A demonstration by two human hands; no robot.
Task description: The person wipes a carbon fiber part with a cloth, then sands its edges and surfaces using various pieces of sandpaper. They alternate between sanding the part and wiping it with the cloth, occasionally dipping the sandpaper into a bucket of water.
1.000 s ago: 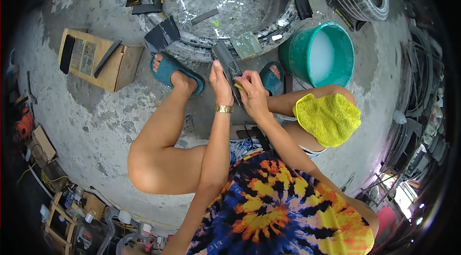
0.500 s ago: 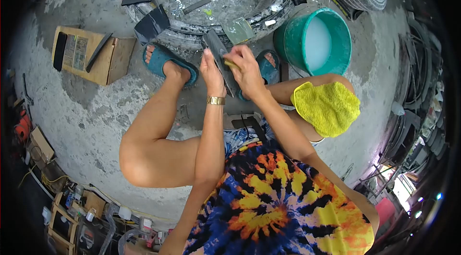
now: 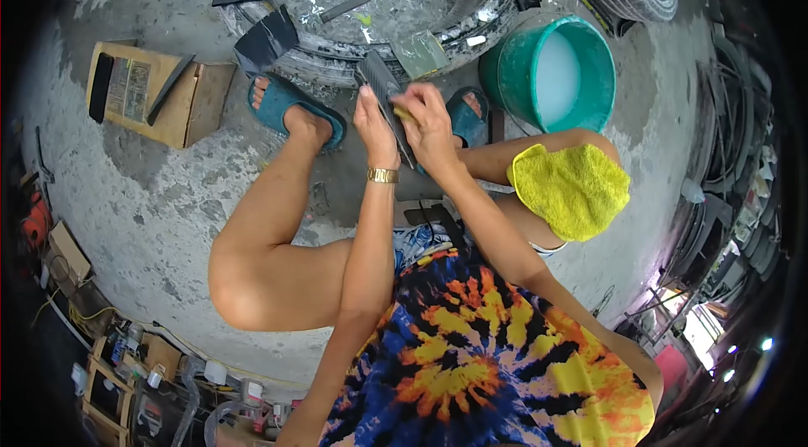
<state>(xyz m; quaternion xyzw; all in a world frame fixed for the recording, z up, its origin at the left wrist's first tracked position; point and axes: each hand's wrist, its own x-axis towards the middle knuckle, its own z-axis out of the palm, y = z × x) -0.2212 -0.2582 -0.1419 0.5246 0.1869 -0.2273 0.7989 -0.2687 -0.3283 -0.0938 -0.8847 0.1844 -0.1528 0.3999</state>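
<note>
Dark ribbed strip (image 3: 379,78): held above the floor between your sandalled feet, just short of the tyre (image 3: 337,55). Long axis slants away from you, far end up-left, near end hidden under your right hand (image 3: 431,134). Left hand (image 3: 375,125) grip: fingers pressed together along the strip's left edge. Right grip: pinching a small yellow pad (image 3: 406,114) against the strip's face. Both hands touch it. Teal bucket (image 3: 507,77) stands to your right.
</note>
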